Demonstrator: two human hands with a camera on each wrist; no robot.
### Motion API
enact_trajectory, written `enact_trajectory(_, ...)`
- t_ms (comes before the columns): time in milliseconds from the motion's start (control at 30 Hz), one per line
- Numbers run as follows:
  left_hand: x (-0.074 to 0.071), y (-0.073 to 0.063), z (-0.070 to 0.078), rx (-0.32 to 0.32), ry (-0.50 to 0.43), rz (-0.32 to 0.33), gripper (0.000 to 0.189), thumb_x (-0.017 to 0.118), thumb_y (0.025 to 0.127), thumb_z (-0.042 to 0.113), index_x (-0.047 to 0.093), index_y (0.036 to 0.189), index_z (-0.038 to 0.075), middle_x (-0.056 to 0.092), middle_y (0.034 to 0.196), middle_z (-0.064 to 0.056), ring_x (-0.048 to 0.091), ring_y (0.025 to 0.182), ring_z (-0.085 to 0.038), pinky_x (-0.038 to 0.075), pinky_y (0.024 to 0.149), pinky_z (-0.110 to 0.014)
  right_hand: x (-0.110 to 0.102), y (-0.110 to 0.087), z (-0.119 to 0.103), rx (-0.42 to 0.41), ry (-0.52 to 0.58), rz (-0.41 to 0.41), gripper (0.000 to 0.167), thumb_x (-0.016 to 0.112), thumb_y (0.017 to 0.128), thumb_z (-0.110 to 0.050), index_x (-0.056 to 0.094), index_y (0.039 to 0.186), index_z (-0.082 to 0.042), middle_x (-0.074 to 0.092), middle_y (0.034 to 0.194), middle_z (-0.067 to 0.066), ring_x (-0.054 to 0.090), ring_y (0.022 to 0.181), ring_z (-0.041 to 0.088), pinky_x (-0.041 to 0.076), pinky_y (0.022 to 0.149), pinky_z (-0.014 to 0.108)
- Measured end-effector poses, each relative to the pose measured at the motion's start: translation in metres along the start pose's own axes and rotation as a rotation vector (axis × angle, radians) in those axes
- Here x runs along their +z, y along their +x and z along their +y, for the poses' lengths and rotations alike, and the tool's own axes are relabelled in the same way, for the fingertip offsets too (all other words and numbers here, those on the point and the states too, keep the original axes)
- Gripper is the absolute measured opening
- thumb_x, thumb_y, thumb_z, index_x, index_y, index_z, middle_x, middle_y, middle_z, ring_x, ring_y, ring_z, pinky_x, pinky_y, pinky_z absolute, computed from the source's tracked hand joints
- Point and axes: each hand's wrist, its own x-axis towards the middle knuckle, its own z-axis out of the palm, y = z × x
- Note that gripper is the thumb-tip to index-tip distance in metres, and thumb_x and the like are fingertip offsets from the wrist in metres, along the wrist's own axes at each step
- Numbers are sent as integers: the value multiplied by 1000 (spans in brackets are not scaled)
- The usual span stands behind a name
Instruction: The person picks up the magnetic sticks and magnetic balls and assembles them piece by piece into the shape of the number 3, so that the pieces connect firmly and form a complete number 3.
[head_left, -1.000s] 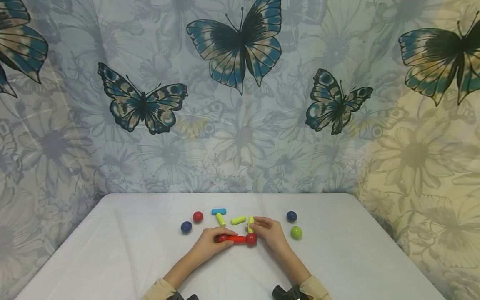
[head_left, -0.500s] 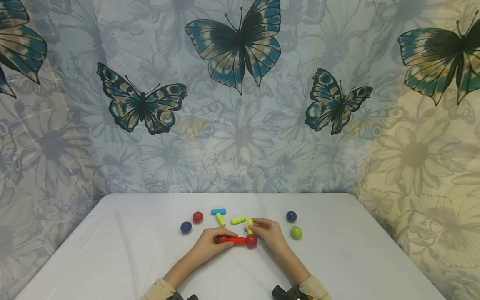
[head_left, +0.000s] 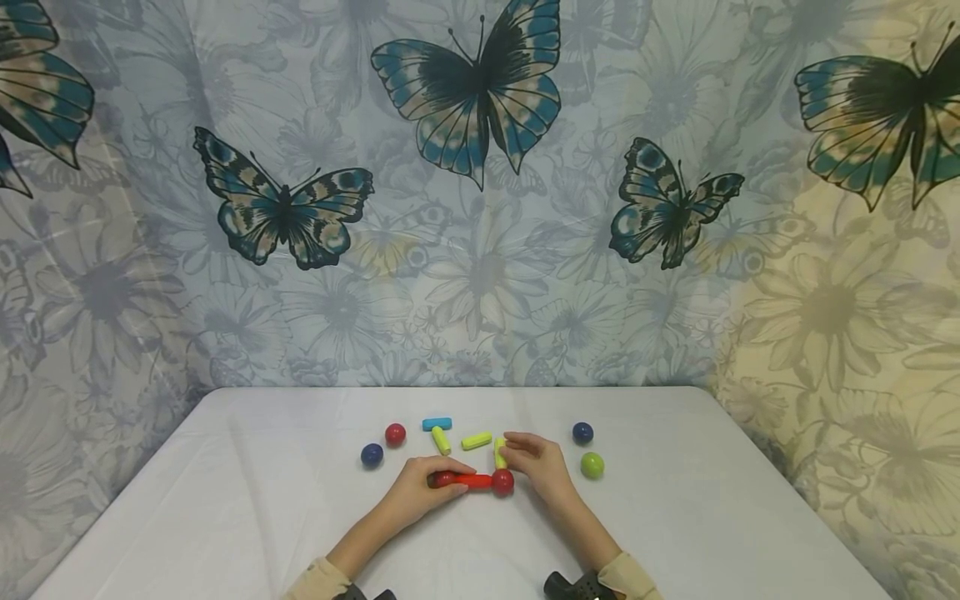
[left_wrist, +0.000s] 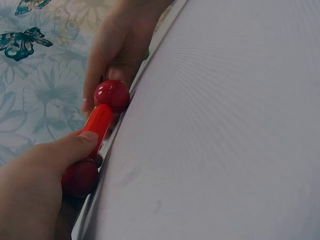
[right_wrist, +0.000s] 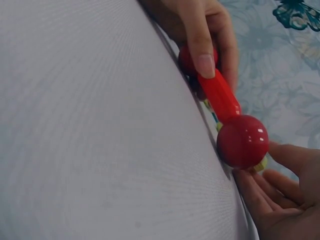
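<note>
A red stick (head_left: pixel 474 481) lies crosswise on the table with a red ball at each end. My left hand (head_left: pixel 422 485) pinches its left part, thumb on the near side, and partly covers the left red ball (left_wrist: pixel 81 178). At the right end sits the other red ball (head_left: pixel 502 482). From that ball a yellow-green stick (head_left: pixel 499 454) points away from me. My right hand (head_left: pixel 542 468) is beside this stick, its fingers relaxed and spread from the thumb. In the right wrist view the right red ball (right_wrist: pixel 243 142) hides most of the yellow-green stick.
Behind the hands lie a blue stick (head_left: pixel 437 423) and two loose yellow-green sticks, one at left (head_left: pixel 441 440) and one at centre (head_left: pixel 476 440). Left are a red ball (head_left: pixel 395 434) and a dark blue ball (head_left: pixel 372 455). Right are a dark blue ball (head_left: pixel 582 432) and a green ball (head_left: pixel 592 465).
The yellow-green stick and right red ball have shifted slightly towards me. My right fingers have loosened from the yellow-green stick and lifted a little. The left hand keeps its hold.
</note>
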Motion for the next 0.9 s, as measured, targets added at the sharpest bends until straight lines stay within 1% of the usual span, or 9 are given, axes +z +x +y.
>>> enact_trajectory(267,0,0,1,3,3,3,23,75,85,29,74,109,30,73,108,9,62,100,-6,49,89,-22,-3,2,2,-25,-12,21,38,72,88,-15,65,123,-2,70,117,17,68,109,27,57,88,32)
enact_trajectory(400,0,0,1,1,0,2,24,75,85,28,74,109,30,73,108,9,62,98,-6,49,87,-21,-5,3,2,-39,-22,46,36,72,87,-13,66,121,-2,71,116,16,68,111,28,56,89,30)
enact_trajectory(533,0,0,0,-2,4,0,23,75,85,27,74,108,30,73,107,8,60,95,-5,49,85,-20,-7,5,1,-56,-44,68,35,71,88,-14,66,121,-4,71,117,14,67,113,29,54,94,35)
enact_trajectory(633,0,0,0,-5,4,0,23,75,86,27,74,108,29,73,107,8,60,94,-4,49,84,-19,-11,6,1,-45,-34,76,35,71,88,-16,66,122,-7,71,119,12,66,115,27,53,97,36)
enact_trajectory(767,0,0,1,-11,-4,0,23,75,85,26,74,109,29,73,107,8,60,94,-5,49,84,-20,-17,9,1,-42,0,85,36,72,87,-17,67,122,-10,71,120,9,66,114,24,54,96,32)
enact_trajectory(900,0,0,1,-11,-4,-2,23,75,86,26,74,109,29,73,108,8,60,94,-4,49,84,-20,-24,10,1,-69,24,81,35,73,87,-15,68,120,-9,71,119,10,67,112,22,54,93,27)
